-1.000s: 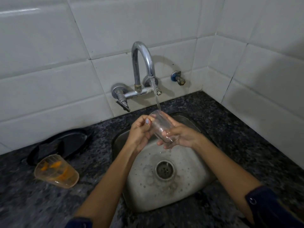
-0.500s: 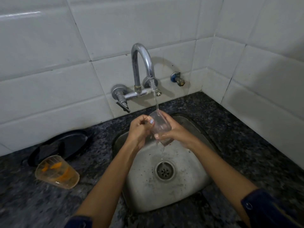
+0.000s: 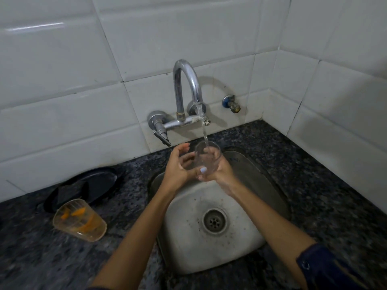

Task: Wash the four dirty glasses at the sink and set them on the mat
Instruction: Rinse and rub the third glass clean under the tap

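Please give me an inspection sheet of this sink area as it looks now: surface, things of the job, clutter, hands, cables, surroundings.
Surface: dark speckled stone counter around a steel sink, basin wet, nothing lying in it.
Job's things: clear glass held mouth up under the running tap; dirty glass with orange residue lying on its side on the counter, left of the sink.
Clutter: black plate behind the dirty glass.
Hands: right hand has its grip around the clear glass; left hand is open beside it.
Cables: nothing seen.
Surroundings: white tiled walls meeting in a corner; small valve on the wall.
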